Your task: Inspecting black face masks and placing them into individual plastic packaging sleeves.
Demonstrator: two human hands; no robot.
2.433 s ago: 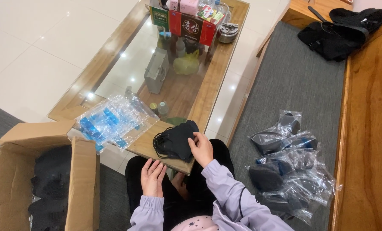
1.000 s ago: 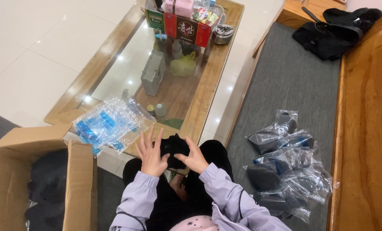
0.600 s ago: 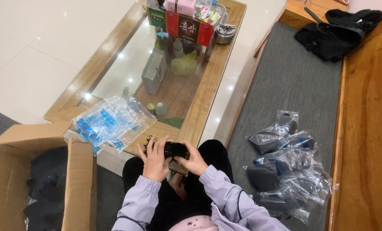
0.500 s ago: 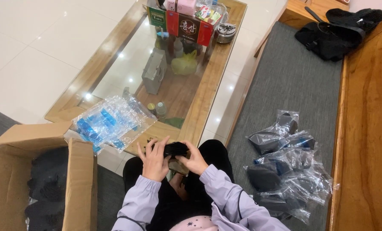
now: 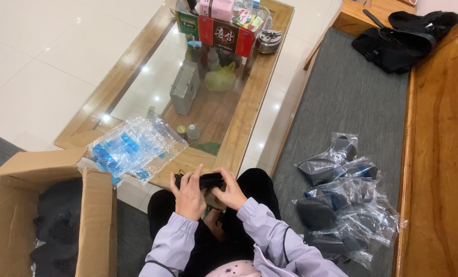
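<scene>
1. Grip: both hands pinch one small folded black cloth item (image 5: 204, 180) over the lap. Left hand (image 5: 190, 195) wraps its near end with fingers curled over the top edge; right hand (image 5: 231, 191) presses the other end between thumb and fingertips. Neither hand is spread.

2. Location of the held item: above the knees, just beside the near wooden edge of the glass-topped counter (image 5: 249, 97), not resting on it.

3. Surroundings: a pile of empty clear bags with blue print (image 5: 131, 149) lies on the near corner of the counter, partly overhanging it. An open cardboard box (image 5: 93, 215) holding dark cloth stands to the left on the floor. A heap of bagged dark items (image 5: 344, 200) lies to the right on the grey cushion (image 5: 352, 97).

4. Risk, unfolding: the cloth is compressed only by finger pressure. Should either hand slacken, the bundle would likely spring open, and the fold would need remaking.

5. Risk, dropping: the bundle is held in the air between the knees and the counter edge. A slip could send it down to the floor between the legs, out of easy reach.

6. Risk, disturbing the bags: the overhanging pile is light and slippery and lies near the left hand. A brush from the left sleeve (image 5: 170, 246) could plausibly slide several bags off the corner, toward the box or the floor.

7. Not determinable: what kind of garment the cloth is.
</scene>
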